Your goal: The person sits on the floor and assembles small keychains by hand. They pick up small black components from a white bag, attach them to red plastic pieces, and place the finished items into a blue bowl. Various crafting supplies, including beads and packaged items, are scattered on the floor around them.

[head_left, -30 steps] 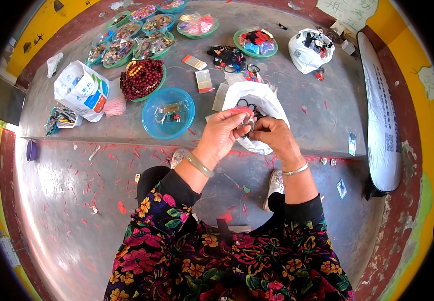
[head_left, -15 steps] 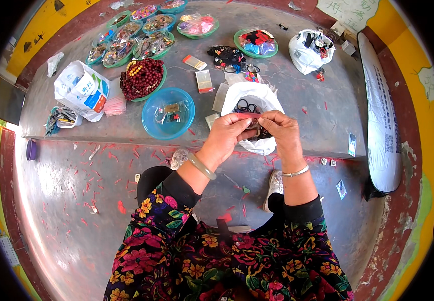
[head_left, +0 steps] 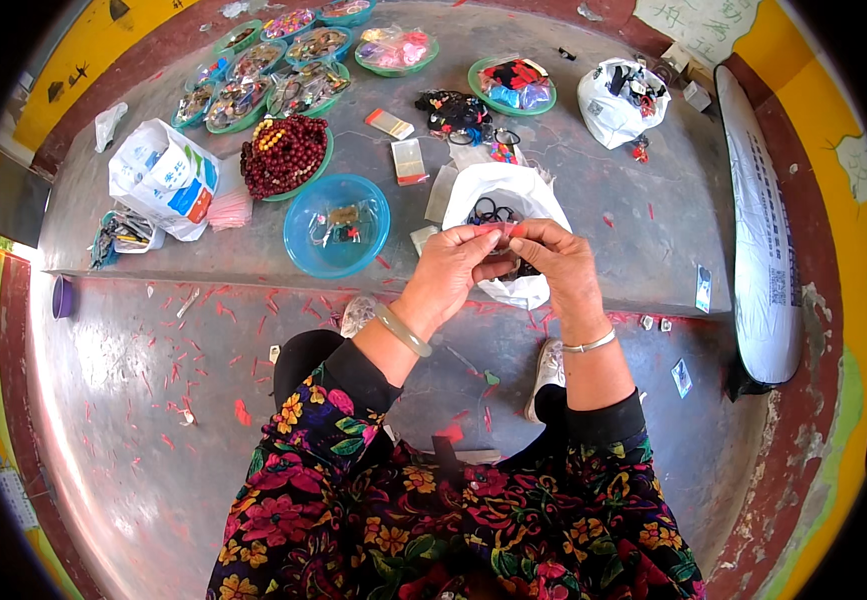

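Note:
Both hands meet above a white plastic bag (head_left: 528,293) that holds black loops, probably hair ties. Between the thumbs and fingers is a small red strip (head_left: 499,229); what else may hang from it is hard to make out. My left hand (head_left: 450,268) pinches its left end, a pale bangle round the wrist. At the other end my right hand (head_left: 561,270) is closed too, thumb against the fingers, with a silver bangle on its wrist. To the left of the hands sits a blue basin (head_left: 300,246) with a clear packet (head_left: 345,226) inside.
Dark red beads (head_left: 283,160) fill a green basket beside a white printed bag (head_left: 158,180). Flat boxes (head_left: 408,160) and several baskets of packaged trinkets (head_left: 308,88) stand farther back. Another white bag (head_left: 621,115) is at right. Red scraps (head_left: 243,412) litter the floor below the ledge.
My right thumb and fingers have shifted slightly on the red strip, and less of the strip shows now. My left hand has hardly moved.

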